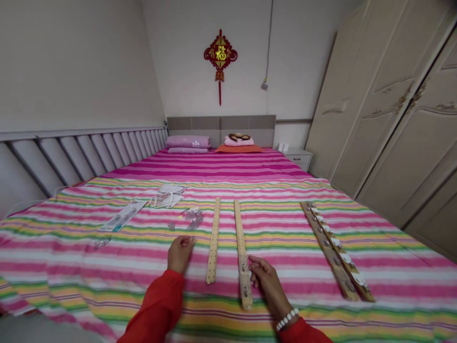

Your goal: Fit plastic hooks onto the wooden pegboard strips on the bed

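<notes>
My left hand [179,253] is closed in a pinch at the left, with a small shiny piece [193,239] at its fingertips, too small to name. Beyond it lies a loose group of small clear and greyish pieces [194,218]. My right hand [267,278] has its fingers apart at the right edge of a pale wooden strip with holes [239,228]; whether they touch it I cannot tell. Two clear plates with metal fittings [244,278] sit on the near end of this strip. Between my hands lies a second perforated strip [214,243], bare.
At the right, two darker strips [332,252] carry clear and white round pieces with metal fittings. A flat packet [123,215], thin metal loops [103,243] and some cards [167,196] lie at the left. Everything rests on a striped bedspread [293,267]; a wardrobe [385,105] stands at the right.
</notes>
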Available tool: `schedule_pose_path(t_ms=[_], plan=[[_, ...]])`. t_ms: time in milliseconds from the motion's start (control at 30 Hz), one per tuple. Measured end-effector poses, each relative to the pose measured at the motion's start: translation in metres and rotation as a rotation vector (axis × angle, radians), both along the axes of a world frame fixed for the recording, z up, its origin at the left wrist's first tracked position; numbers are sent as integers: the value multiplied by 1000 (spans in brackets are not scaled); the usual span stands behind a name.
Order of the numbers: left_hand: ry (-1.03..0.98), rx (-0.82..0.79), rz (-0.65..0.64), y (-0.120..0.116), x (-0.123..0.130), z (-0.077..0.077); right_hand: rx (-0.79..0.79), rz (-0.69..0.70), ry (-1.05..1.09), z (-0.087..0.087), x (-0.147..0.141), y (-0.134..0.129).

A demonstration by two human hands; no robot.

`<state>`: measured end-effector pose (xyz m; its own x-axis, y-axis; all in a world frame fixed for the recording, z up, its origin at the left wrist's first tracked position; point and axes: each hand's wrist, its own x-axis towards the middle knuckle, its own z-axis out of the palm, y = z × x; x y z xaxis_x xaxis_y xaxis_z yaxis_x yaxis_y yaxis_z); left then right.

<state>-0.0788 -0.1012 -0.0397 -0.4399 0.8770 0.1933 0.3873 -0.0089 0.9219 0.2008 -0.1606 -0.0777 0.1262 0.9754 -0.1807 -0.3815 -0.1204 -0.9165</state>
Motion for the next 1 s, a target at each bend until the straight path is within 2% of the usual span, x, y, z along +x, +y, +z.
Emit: schedule_pose_path(t_ms=[100, 200, 400, 600, 667, 767, 900, 1000], plan=[[208, -54, 21, 1, -18, -14, -2, -1, -12, 1, 0, 0], [339, -110, 21, 4, -22, -21, 1, 2, -14, -1, 1, 0], [227, -178, 84, 10, -16, -17, 2, 20, -12, -6, 3, 1], [-9, -54, 65, 5, -7, -11, -3, 21, -2, -3, 3, -1], [-92, 23, 42, 3, -3, -4, -1, 16, 25, 0, 4, -2], [-224, 76, -37, -1, 7, 15, 4, 8, 67, 6, 6, -2], [-357, -29, -247, -10, 29, 45, 22, -10, 56, 19, 5, -2], [-432, -118, -373, -18, 51, 58, 61, 25, 26, 34, 1, -1]])
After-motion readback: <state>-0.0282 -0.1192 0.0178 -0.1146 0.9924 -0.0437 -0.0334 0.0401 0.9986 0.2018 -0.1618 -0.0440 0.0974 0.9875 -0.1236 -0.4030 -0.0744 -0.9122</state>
